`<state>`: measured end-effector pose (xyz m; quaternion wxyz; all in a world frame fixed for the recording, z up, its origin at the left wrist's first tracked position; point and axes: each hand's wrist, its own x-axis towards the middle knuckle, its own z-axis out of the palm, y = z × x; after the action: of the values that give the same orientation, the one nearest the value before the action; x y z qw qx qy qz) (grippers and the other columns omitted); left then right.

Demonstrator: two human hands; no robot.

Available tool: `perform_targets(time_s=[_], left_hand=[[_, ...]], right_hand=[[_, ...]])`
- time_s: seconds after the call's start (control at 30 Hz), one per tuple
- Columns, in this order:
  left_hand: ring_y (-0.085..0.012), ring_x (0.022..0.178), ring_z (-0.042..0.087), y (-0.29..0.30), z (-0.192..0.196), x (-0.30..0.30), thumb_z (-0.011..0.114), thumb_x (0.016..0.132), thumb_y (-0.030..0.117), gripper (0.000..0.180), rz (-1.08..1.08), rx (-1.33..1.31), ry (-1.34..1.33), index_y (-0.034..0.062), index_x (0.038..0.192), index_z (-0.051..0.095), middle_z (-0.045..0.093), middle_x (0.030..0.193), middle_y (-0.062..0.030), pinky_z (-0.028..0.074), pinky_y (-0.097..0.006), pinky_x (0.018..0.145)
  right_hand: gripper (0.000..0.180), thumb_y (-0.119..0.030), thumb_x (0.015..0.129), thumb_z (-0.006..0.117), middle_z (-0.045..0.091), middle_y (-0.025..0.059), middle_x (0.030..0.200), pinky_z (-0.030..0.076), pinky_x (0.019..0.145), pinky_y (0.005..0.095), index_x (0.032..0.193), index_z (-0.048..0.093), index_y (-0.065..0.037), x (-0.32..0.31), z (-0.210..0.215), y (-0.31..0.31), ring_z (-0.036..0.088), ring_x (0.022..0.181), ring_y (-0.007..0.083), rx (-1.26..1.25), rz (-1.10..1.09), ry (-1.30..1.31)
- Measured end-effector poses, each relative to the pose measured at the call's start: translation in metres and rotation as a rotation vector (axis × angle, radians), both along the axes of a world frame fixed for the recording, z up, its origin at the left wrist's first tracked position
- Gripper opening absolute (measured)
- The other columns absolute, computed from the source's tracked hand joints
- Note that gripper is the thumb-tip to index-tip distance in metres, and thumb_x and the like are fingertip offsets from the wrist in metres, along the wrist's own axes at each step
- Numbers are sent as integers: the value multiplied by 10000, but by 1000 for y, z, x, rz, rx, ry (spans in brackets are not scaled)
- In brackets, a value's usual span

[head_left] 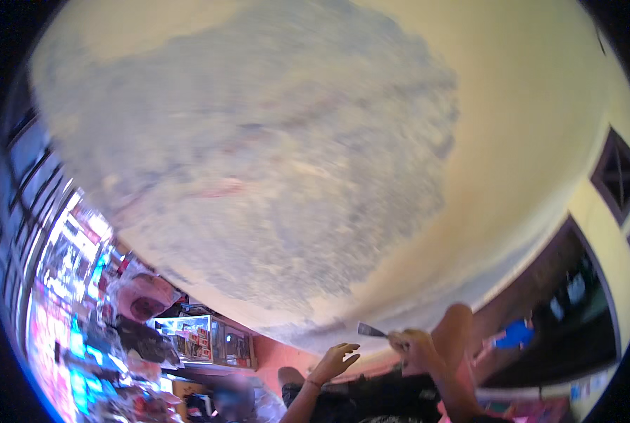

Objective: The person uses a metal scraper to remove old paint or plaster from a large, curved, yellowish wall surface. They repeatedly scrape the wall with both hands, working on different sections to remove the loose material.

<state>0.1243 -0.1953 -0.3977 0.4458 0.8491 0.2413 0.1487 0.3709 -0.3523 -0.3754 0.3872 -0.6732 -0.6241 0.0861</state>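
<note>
My right hand (414,347) is closed round the handle of a putty knife (373,330), whose flat grey blade points left toward the wall. Just left of it, my left hand (335,363) is held up with its fingers apart and nothing in them. Both hands are low in the view, in front of a cream wall (516,141). A large, rough grey patch (280,155) with a few reddish streaks spreads across that wall above my hands. Blur softens the patch's surface. I cannot tell whether the blade touches the wall.
At the lower left stands a glass display case (206,340) with small boxes inside, beside bagged goods (144,296). A barred opening (29,166) lies farther left. On the right are a dark doorway (569,303) and a diamond-shaped vent (616,175).
</note>
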Motion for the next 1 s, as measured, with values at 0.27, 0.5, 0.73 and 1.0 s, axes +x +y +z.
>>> perform_targets(time_s=[0.27,0.5,0.73,1.0], left_hand=[[-246,914,706,57,263,-2,792,824,37,319,341,1088,-523,99,1130,731,718,1066,-76,544,-370,771],[-365,1295,603,51,417,30,789,844,117,562,265,1667,-544,109,1387,643,565,1457,-188,533,-424,1010],[-343,1350,571,90,494,54,746,859,198,594,393,1851,-646,47,1414,599,580,1458,-166,502,-423,1086],[-276,1223,668,107,520,57,706,857,129,423,434,1996,-717,34,1270,693,691,1291,-110,551,-405,1025]], right_hand=[[330,-62,915,702,720,172,800,554,595,367,1221,688,60,-39,248,20,711,666,292,583,-259,-54],[525,-4,1003,549,712,277,1075,577,761,374,1491,400,122,-79,370,73,752,896,329,663,-31,187],[521,-10,1001,564,609,362,1280,558,907,401,1480,400,112,-88,435,105,690,1120,450,828,99,-85],[576,-90,961,681,727,179,971,480,572,279,1479,470,48,-86,452,128,557,564,148,907,36,-346]])
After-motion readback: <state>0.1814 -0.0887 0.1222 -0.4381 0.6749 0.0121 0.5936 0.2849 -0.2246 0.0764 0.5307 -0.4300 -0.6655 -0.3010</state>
